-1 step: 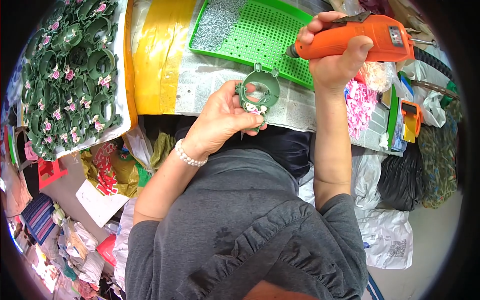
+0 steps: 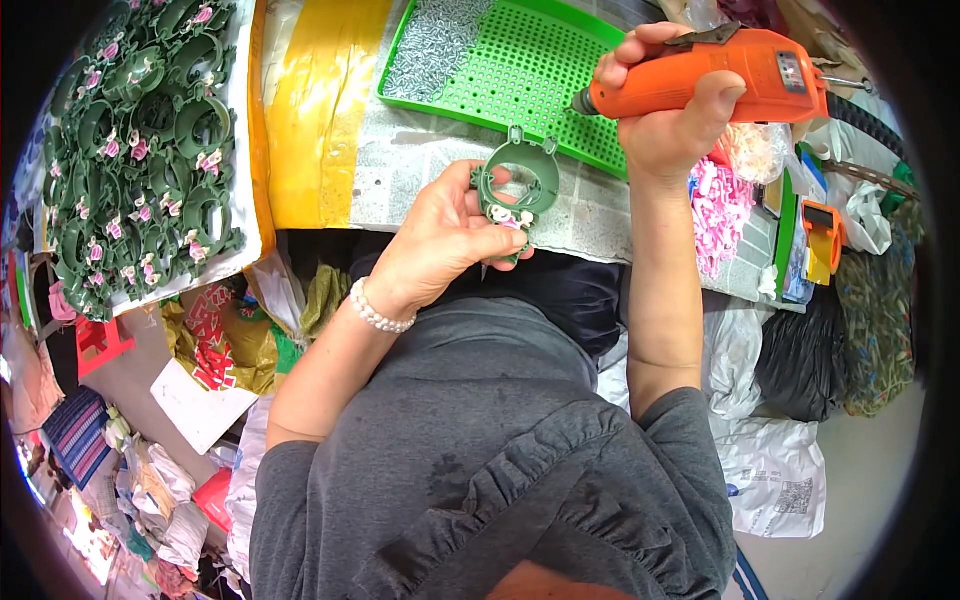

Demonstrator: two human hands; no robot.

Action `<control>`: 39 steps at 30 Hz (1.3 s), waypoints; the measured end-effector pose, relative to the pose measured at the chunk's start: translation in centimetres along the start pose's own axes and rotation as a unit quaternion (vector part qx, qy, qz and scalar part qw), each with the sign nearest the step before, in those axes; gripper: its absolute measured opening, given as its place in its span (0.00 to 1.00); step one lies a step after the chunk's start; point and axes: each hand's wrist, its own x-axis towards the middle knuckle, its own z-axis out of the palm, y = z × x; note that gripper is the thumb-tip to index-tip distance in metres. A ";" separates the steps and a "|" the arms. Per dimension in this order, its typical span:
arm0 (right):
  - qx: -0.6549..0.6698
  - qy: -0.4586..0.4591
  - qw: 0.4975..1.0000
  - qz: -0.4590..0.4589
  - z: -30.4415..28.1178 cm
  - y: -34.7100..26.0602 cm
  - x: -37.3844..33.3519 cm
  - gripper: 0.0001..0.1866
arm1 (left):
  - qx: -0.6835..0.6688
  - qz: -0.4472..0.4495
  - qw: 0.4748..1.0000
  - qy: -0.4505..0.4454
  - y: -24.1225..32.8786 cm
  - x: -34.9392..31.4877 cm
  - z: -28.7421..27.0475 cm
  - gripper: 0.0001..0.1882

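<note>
One flowered green ring (image 2: pixel 541 172) sits in the grip of the left hand (image 2: pixel 440 238), above the worktop (image 2: pixel 400 165). The right hand (image 2: pixel 664 145) has its grip around one orange power driver (image 2: pixel 705 82), hiding part of one green tray (image 2: pixel 560 65) with silver screws (image 2: pixel 440 45), too many to count. Leftward, rings (image 2: pixel 140 150) overlap uncountably; rightward, one pink heap (image 2: pixel 720 212).

Lower end of green ring (image 2: pixel 526 157) behind left fingers (image 2: pixel 494 241)

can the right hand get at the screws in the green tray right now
Probably not: the right hand is wrapped around the orange power driver, though nothing else seems to block its way over the green tray to the screws.
</note>
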 end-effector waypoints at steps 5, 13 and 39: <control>-0.015 -0.003 1.000 -0.001 0.2 -0.3 0.0 0.44 | 0.004 0.005 1.000 0.000 -0.1 0.0 0.1 0.28; 0.045 0.006 0.999 0.005 0.0 -1.8 -0.4 0.46 | 0.050 0.003 0.998 0.026 -0.2 -0.2 0.1 0.27; 0.213 -0.282 0.935 -0.022 3.5 -3.4 -6.4 0.52 | 0.044 0.026 0.998 0.025 -0.1 0.0 0.5 0.22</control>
